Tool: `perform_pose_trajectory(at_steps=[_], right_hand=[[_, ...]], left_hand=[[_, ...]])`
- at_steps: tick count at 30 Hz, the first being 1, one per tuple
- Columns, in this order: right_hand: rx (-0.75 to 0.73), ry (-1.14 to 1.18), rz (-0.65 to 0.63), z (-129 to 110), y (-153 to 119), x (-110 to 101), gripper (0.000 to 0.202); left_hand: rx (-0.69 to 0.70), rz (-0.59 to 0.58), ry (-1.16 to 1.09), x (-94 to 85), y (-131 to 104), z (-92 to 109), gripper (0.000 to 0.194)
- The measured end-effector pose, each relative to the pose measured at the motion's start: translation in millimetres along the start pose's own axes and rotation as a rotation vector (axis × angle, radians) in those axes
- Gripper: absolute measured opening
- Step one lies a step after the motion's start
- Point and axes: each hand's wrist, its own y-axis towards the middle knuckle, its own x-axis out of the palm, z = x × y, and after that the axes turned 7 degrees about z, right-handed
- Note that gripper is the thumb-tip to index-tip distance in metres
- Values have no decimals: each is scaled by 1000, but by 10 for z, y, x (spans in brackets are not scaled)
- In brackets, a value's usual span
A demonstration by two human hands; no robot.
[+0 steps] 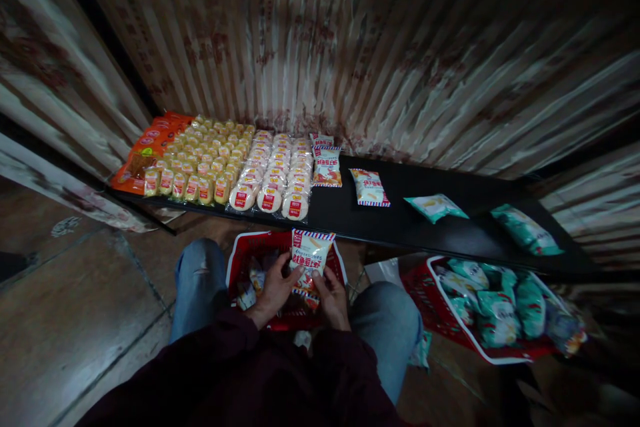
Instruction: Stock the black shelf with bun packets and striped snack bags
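A white snack bag (310, 257) with a red-and-blue striped edge is held upright between both hands, above a red basket (235, 257). My left hand (277, 285) grips its left side, thumb on the front. On the right side, my right hand (332, 295) holds the same bag with thumb and fingers. Beyond the basket, similar striped bags (327, 167) lie at the end of the rows on a black shelf (390, 230). Another striped bag (370, 187) lies separately to their right. Inside the basket are several wrapped packets, partly hidden by my hands.
Rows of round wrapped cakes (270, 190), yellow packets (200, 160) and orange bags (150, 150) fill the shelf's left. Green bags (527, 230) lie at right. A second red basket (425, 293) holds more. My knees flank the first basket.
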Motion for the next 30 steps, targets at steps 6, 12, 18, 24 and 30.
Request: perform_pose_trajectory(at_steps=[6, 12, 18, 24, 30], right_hand=[[-112, 3, 48, -270, 129, 60, 56], [-151, 4, 106, -460, 275, 101, 62], [-179, -5, 162, -605, 479, 92, 63], [-171, 37, 180, -749, 671, 143, 70], [-187, 64, 214, -883, 870, 133, 73]], left_hand=[[80, 32, 7, 186, 151, 131, 38], [145, 25, -25, 340, 229, 288, 34], [159, 49, 24, 503, 427, 295, 33], [176, 108, 67, 699, 673, 327, 30], [276, 133, 164, 815, 778, 427, 29]])
